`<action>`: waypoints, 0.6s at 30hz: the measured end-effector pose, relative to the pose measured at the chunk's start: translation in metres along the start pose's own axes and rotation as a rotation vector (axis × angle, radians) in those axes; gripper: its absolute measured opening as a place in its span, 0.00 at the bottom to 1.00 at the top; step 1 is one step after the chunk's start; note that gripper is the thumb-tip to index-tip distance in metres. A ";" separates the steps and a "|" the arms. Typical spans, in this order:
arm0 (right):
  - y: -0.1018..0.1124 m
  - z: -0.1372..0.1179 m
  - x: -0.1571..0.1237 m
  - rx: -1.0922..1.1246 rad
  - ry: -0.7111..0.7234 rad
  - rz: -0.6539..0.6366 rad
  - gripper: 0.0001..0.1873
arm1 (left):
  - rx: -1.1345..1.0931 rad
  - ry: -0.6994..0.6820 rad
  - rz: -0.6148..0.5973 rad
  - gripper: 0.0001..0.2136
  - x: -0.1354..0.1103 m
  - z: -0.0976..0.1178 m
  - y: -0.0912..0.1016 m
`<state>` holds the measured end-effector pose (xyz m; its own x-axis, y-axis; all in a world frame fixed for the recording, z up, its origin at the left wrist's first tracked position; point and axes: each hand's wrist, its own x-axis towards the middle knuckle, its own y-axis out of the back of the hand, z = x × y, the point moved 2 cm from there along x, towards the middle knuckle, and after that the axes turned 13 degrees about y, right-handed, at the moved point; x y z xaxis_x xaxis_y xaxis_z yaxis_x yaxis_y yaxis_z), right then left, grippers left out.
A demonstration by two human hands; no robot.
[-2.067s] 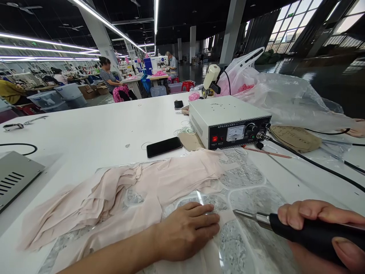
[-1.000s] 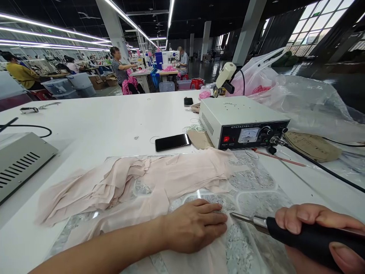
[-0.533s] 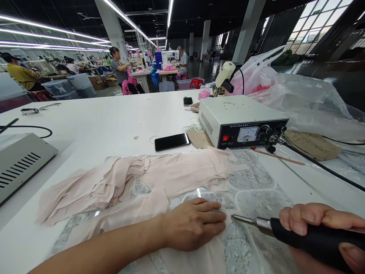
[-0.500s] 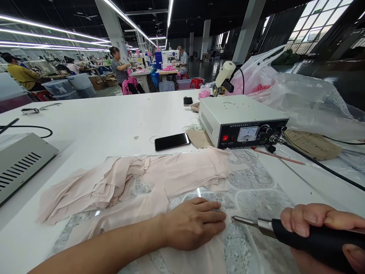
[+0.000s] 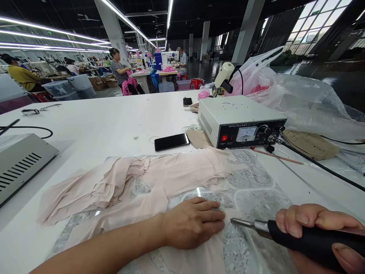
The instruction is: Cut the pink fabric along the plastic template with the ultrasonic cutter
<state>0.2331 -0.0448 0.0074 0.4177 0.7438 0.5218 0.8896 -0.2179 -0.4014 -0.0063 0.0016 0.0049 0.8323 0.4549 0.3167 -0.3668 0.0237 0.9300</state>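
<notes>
My left hand (image 5: 195, 224) lies flat, palm down, on a piece of thin pale pink fabric (image 5: 208, 255), its fingers stretched to the right. My right hand (image 5: 316, 224) is wrapped round the black handle of an ultrasonic hand tool (image 5: 299, 238). The tool's tapered metal tip points left and sits at the fabric's right edge, close to my left fingertips; whether it touches the cloth I cannot tell. Beneath the fabric lies a clear sheet with a grey marbled pattern (image 5: 256, 207). A stack of the same pink pieces (image 5: 105, 186) is spread out beyond my left forearm.
A generator box (image 5: 242, 114) with dial and red switch stands behind the fabric; a black cable (image 5: 322, 163) runs from it rightward. Near it lie a phone (image 5: 172, 142), brown card (image 5: 310, 144) and plastic bags (image 5: 308, 99). A vented grey box (image 5: 25, 163) is at left. Co-workers sit farther back.
The tool in my right hand has shifted slightly left, its tip a little nearer my left fingers. My left hand and the fabric stay practically where they were.
</notes>
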 end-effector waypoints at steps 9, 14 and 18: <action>-0.001 0.003 0.005 -0.012 0.060 -0.061 0.07 | 0.018 0.000 0.015 0.13 0.000 0.000 -0.001; -0.011 -0.005 0.011 -0.058 0.081 0.031 0.08 | 0.008 -0.012 -0.009 0.14 0.001 0.000 -0.001; -0.020 -0.008 0.014 -0.017 0.026 0.066 0.08 | -0.032 0.001 -0.042 0.14 0.004 -0.001 0.009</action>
<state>0.2229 -0.0351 0.0293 0.4800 0.7110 0.5139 0.8628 -0.2767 -0.4231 -0.0071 0.0047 0.0146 0.8468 0.4539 0.2773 -0.3447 0.0713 0.9360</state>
